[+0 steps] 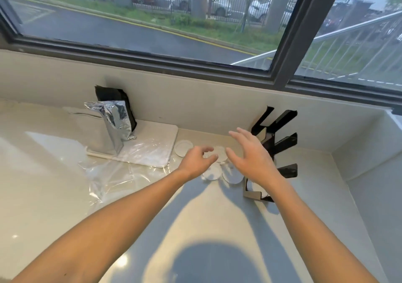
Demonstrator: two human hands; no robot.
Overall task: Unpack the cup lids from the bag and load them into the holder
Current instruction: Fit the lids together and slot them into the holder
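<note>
Several white cup lids lie loose on the pale counter: one (183, 148) beside the white board, others (212, 172) under and between my hands. A crumpled clear plastic bag (113, 173) sprawls to their left, flat on the counter. The black lid holder (279, 139) with angled slots stands at the right, against the wall. My left hand (196, 160) hovers over the lids with curled fingers and nothing in it. Fingers spread, my right hand (250, 154) hangs above the lids in front of the holder, holding nothing.
A white board (152, 139) at the back left carries a silver foil pouch (115, 126) and a black pouch (113, 96). The backsplash and window run behind. A wall corner closes the counter on the right.
</note>
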